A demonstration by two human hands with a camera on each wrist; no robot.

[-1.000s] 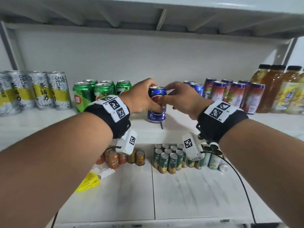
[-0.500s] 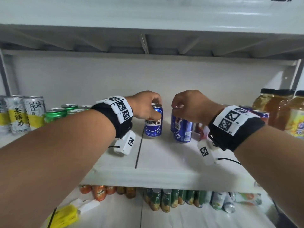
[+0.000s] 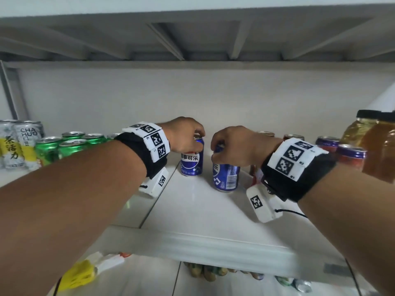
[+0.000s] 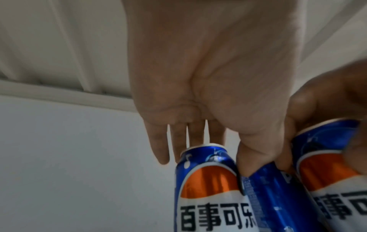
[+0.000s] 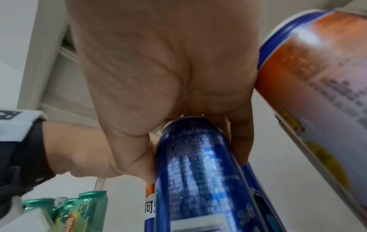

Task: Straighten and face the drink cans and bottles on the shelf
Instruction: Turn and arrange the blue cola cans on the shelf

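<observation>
Blue cola cans stand upright side by side near the middle of the shelf [image 3: 213,212], just apart. The left hand [image 3: 184,135] grips the top of the left can [image 3: 192,161], whose logo already faces front. The right hand [image 3: 233,146] has fingers curled round the top of the right can [image 3: 226,178], which shows its barcode. To finish well, I'd say twist that can on its base until the logo faces out, keeping it flat, then set it level with its neighbour, clear of the red cans [image 3: 350,155] toward the right edge.

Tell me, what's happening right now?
Left hand grips logo-forward blue can. Right hand grips barcode-forward blue can. Nothing blocking.
</observation>
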